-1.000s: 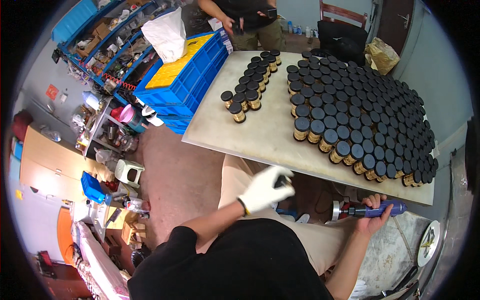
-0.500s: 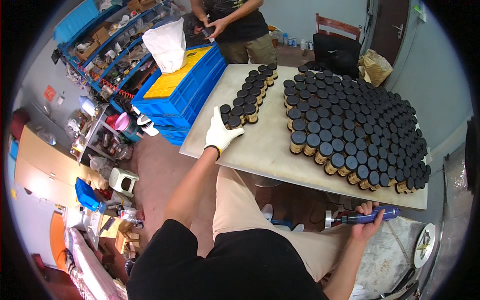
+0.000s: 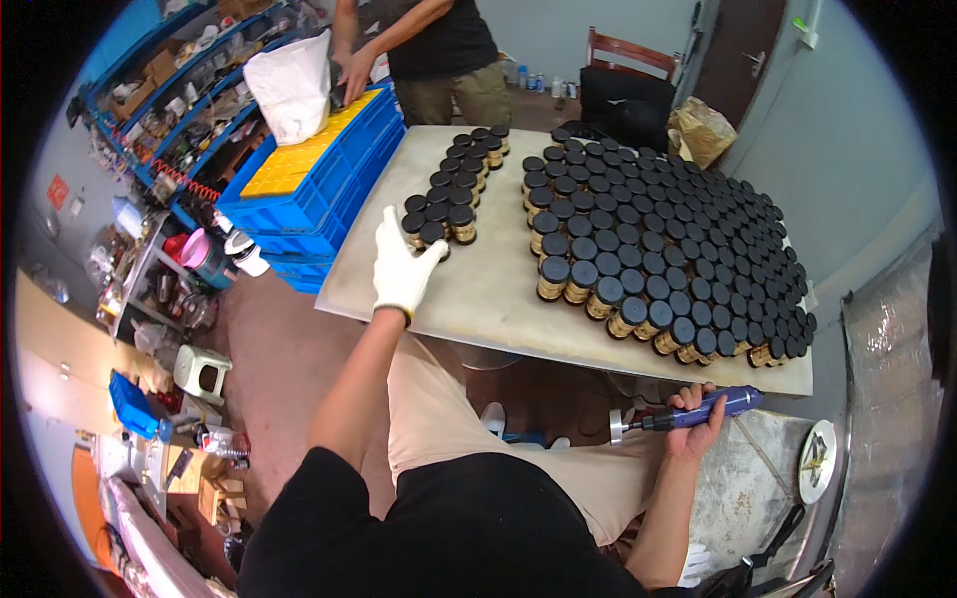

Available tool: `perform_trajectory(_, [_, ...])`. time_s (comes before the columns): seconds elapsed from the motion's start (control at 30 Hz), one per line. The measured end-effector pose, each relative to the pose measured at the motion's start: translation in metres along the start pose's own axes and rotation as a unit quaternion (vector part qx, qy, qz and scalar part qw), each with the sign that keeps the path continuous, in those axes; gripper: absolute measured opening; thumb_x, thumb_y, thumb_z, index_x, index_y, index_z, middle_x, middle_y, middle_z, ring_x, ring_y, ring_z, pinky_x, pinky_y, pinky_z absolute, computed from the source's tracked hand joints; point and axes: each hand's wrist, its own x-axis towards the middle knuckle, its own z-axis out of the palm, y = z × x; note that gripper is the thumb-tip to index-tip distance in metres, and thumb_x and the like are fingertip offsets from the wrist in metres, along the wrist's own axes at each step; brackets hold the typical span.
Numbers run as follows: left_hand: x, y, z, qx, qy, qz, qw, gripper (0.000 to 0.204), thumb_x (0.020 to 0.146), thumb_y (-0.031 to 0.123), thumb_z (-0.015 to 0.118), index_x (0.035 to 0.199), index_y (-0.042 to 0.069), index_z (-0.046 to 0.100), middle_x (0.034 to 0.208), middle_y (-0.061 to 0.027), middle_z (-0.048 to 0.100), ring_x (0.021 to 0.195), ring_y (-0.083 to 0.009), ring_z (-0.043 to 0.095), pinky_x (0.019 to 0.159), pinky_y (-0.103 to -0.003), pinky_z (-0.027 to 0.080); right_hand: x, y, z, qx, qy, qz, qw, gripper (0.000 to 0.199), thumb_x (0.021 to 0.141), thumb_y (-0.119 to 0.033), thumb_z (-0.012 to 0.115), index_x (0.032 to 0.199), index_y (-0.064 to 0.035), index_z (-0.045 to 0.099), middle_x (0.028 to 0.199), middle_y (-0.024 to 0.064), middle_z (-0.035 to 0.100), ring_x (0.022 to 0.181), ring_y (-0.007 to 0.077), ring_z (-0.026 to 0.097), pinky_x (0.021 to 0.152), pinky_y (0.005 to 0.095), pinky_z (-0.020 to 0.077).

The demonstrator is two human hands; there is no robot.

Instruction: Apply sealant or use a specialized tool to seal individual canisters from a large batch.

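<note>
While the gloved left hand (image 3: pixel 404 267) stretches over the near-left part of the desk (image 3: pixel 488 299), its grip is half open, fingertips touching the nearest black-capped jar (image 3: pixel 431 235) at the front of the small cluster of jars (image 3: pixel 454 189), with nothing closed in it yet. Bare desk lies to the right of that grip and toward the near edge (the widest free lane on the top), running up to the large block of capped jars (image 3: pixel 668 249). To the grip's left the desk edge drops off, with stacked blue crates (image 3: pixel 319 189) just beyond. The bare right hand (image 3: pixel 693 424) hangs below the desk's near edge, its grip wrapped fully around a blue-handled power tool (image 3: pixel 688 414). Another person (image 3: pixel 429 50) stands at the far side.
</note>
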Motion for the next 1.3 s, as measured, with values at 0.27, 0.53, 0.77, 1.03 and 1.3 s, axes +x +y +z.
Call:
perform_trajectory(0.27, [0.041, 0.066, 0.072, -0.138, -0.157, 0.183, 0.961, 0.062, 0.092, 0.042, 0.071, 0.134, -0.001, 0.057, 0.128, -0.0195, 0.065, 0.119, -0.0286, 0.063, 0.103, -0.037, 0.048, -0.001, 0.000, 0.013, -0.008, -0.016, 0.006, 1.000, 0.031, 0.104, -0.038, 0.053, 0.113, -0.0088, 0.055, 0.081, 0.0023, 0.041, 0.074, 0.0156, 0.041, 0.074, 0.0335, 0.0410])
perform_trajectory(0.53, [0.179, 0.056, 0.189, -0.138, -0.263, 0.085, 0.951, 0.076, 0.090, 0.053, 0.069, 0.136, -0.006, 0.056, 0.132, -0.0203, 0.063, 0.120, -0.0262, 0.060, 0.103, -0.036, 0.045, -0.007, 0.004, 0.011, -0.030, -0.053, 0.003, 0.998, 0.031, 0.104, -0.037, 0.053, 0.112, -0.0067, 0.050, 0.081, 0.0031, 0.041, 0.074, 0.0161, 0.042, 0.072, 0.0338, 0.0413])
perform_trajectory(0.77, [0.151, 0.084, 0.195, -0.164, -0.292, 0.038, 0.942, 0.050, 0.089, 0.037, 0.076, 0.119, -0.002, 0.067, 0.110, -0.0097, 0.069, 0.100, -0.0154, 0.060, 0.090, -0.030, 0.048, -0.007, -0.001, 0.003, 0.005, -0.001, -0.003, 1.000, 0.031, 0.104, -0.038, 0.053, 0.113, -0.0083, 0.051, 0.081, 0.0034, 0.043, 0.073, 0.0165, 0.043, 0.072, 0.0346, 0.0414])
perform_trajectory(1.03, [0.136, 0.065, 0.147, -0.130, -0.374, 0.058, 0.917, 0.043, 0.089, 0.036, 0.075, 0.114, 0.001, 0.071, 0.103, -0.0062, 0.071, 0.095, -0.0138, 0.062, 0.089, -0.030, 0.048, -0.002, 0.002, 0.007, 0.026, -0.003, 0.024, 0.999, 0.032, 0.105, -0.037, 0.052, 0.114, -0.0064, 0.049, 0.082, 0.0035, 0.042, 0.074, 0.0155, 0.043, 0.074, 0.0331, 0.0414])
perform_trajectory(1.3, [0.094, 0.067, 0.098, -0.097, -0.445, 0.049, 0.889, 0.035, 0.094, 0.032, 0.069, 0.110, 0.001, 0.071, 0.104, -0.0040, 0.070, 0.095, -0.0108, 0.060, 0.086, -0.027, 0.048, 0.000, 0.007, 0.007, 0.038, -0.033, 0.048, 0.998, 0.030, 0.105, -0.036, 0.052, 0.113, -0.0069, 0.052, 0.082, 0.0032, 0.041, 0.074, 0.0152, 0.042, 0.075, 0.0332, 0.0414])
